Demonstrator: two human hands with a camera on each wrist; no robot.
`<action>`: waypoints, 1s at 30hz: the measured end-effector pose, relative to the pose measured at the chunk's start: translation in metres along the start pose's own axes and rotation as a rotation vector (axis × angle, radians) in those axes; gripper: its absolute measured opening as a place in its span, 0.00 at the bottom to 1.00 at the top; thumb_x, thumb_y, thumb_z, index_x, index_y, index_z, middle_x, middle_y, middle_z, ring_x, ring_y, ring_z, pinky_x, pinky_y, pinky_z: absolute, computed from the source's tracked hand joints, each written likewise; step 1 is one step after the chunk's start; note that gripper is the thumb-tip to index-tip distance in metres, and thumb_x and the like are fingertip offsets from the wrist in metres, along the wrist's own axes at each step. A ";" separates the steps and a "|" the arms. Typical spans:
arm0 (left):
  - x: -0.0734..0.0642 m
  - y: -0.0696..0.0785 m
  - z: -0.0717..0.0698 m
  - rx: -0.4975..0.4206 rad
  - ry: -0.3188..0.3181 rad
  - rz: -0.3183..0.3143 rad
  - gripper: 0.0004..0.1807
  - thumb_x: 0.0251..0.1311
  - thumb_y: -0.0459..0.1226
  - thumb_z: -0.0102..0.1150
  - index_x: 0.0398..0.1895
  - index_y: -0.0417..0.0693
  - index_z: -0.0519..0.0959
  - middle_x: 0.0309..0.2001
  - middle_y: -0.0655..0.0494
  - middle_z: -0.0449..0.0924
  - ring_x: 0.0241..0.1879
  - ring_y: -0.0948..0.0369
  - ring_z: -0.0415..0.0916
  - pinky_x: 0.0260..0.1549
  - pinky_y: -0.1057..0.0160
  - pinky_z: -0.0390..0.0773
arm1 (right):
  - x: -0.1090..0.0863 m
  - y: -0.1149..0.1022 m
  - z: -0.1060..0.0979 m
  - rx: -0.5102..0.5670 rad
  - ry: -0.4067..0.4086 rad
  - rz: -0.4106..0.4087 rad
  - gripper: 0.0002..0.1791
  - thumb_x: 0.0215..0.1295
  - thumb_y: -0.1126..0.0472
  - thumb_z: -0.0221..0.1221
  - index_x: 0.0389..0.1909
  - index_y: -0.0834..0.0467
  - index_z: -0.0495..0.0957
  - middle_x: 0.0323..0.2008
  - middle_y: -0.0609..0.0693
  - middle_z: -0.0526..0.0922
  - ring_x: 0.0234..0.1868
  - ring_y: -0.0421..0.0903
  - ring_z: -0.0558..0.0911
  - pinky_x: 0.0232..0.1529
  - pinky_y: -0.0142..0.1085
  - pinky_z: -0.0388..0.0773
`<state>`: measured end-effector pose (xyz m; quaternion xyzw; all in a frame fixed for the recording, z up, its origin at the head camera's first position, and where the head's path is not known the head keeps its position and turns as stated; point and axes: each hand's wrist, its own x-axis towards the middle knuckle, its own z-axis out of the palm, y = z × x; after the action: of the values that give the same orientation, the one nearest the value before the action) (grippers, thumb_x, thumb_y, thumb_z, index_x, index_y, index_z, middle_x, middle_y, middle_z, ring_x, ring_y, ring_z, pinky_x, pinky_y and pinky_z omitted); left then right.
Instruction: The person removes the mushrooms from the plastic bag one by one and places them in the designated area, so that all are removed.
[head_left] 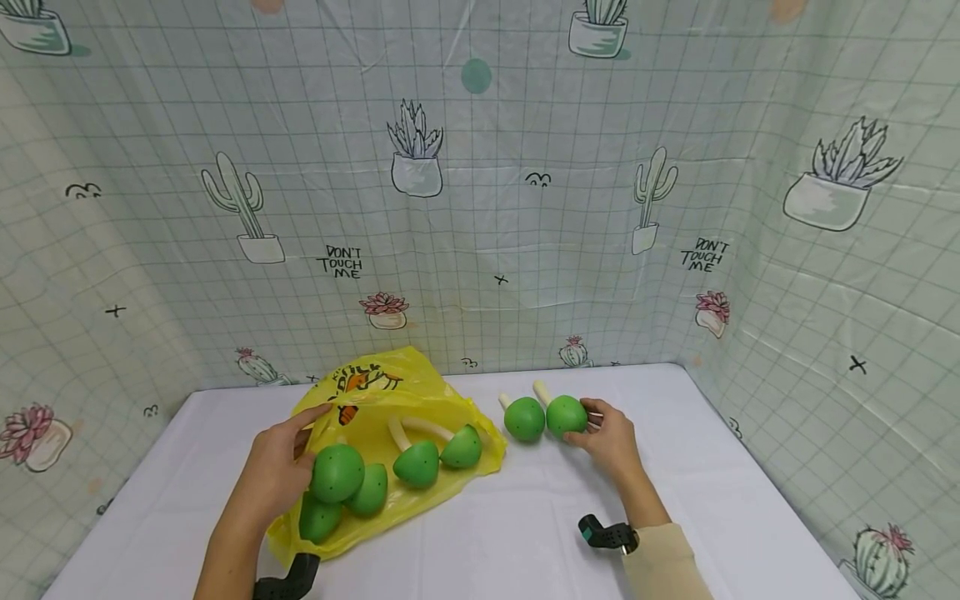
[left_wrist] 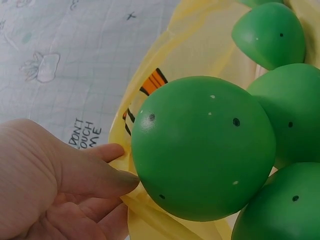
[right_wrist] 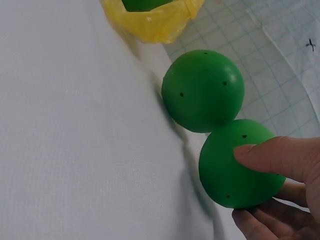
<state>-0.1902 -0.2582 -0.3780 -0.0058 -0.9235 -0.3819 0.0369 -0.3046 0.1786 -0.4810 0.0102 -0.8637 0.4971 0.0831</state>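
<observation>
A yellow plastic bag [head_left: 442, 392] lies on its side with its mouth toward me. My left hand [head_left: 276, 467] pinches the bag's left edge, thumb inside and fingers behind the film [left_wrist: 70, 185]. Several toy mushrooms with dotted green caps lie in the bag, the nearest mushroom [head_left: 337, 472] right beside the left thumb. Two pale stems show deeper inside. On the table to the right, my right hand [head_left: 611, 437] holds another green mushroom [right_wrist: 240, 170] by its cap, thumb on top and fingertips beneath. A second loose mushroom [head_left: 524, 419] lies against it, on its left.
A white cloth covers the table [head_left: 510, 533]. Behind it and at both sides hangs a grid-patterned curtain [head_left: 495, 225] with cactus drawings. Black camera mounts sit on both wrists, the right mount [head_left: 606, 533] low over the cloth.
</observation>
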 end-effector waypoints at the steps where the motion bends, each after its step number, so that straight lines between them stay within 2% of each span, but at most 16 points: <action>1: 0.000 0.000 0.000 -0.001 0.000 0.001 0.37 0.65 0.16 0.51 0.79 0.36 0.65 0.70 0.25 0.68 0.67 0.32 0.71 0.61 0.39 0.78 | 0.000 0.000 0.001 0.000 -0.001 0.005 0.38 0.55 0.72 0.74 0.68 0.74 0.72 0.64 0.75 0.76 0.64 0.70 0.79 0.64 0.52 0.80; 8: 0.000 0.000 0.000 -0.006 -0.001 0.011 0.37 0.65 0.16 0.51 0.78 0.36 0.65 0.70 0.25 0.68 0.67 0.33 0.71 0.61 0.39 0.79 | -0.001 0.002 0.002 -0.011 -0.009 0.028 0.39 0.56 0.73 0.74 0.69 0.73 0.71 0.65 0.75 0.75 0.64 0.70 0.78 0.64 0.53 0.80; 20: 0.001 0.000 0.001 0.001 -0.006 -0.011 0.37 0.65 0.16 0.51 0.79 0.37 0.65 0.70 0.25 0.69 0.68 0.33 0.71 0.62 0.38 0.78 | -0.003 0.002 0.001 0.002 -0.010 0.027 0.40 0.55 0.71 0.75 0.69 0.72 0.71 0.64 0.75 0.76 0.64 0.70 0.79 0.64 0.54 0.79; 30: 0.001 0.000 0.000 0.004 -0.006 -0.005 0.37 0.65 0.16 0.51 0.79 0.37 0.64 0.71 0.25 0.67 0.68 0.32 0.70 0.63 0.38 0.77 | -0.002 0.001 0.001 0.005 -0.004 0.027 0.39 0.56 0.68 0.77 0.68 0.71 0.72 0.65 0.73 0.76 0.66 0.69 0.78 0.66 0.53 0.78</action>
<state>-0.1910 -0.2587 -0.3776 -0.0047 -0.9243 -0.3801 0.0335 -0.3023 0.1781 -0.4825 -0.0001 -0.8627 0.5002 0.0746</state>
